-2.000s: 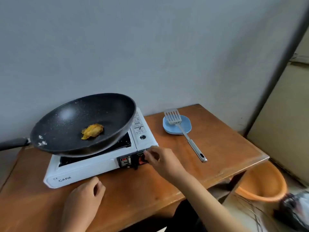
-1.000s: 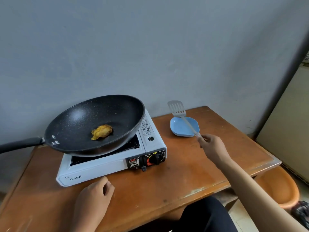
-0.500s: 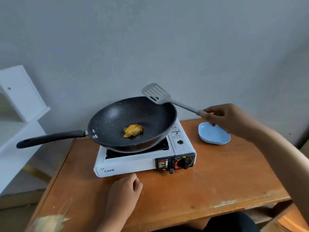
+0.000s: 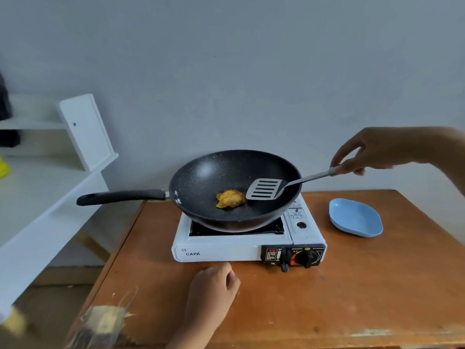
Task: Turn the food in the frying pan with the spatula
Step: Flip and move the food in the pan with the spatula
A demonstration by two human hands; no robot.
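Note:
A black frying pan (image 4: 201, 177) stands on a white portable gas stove (image 4: 221, 250), its long handle pointing left past the table edge. A yellow piece of food (image 4: 230, 198) lies in the middle of the pan. My right hand (image 4: 370, 149) grips the end of a metal slotted spatula (image 4: 266, 188). The blade hovers inside the pan, just right of the food and slightly apart from it. My left hand (image 4: 214, 293) rests loosely curled on the wooden table (image 4: 352, 285) in front of the stove, holding nothing.
A light blue dish (image 4: 356, 220) sits on the table right of the stove. The stove's black knob (image 4: 303, 258) faces me. A white shelf unit (image 4: 83, 132) stands left of the table. A blurred pale object (image 4: 103, 321) lies at the table's near left corner.
My right hand left the stove knob, lifted the spatula off the blue dish and carried it left, then lowered the blade into the pan beside the food. The view shifted.

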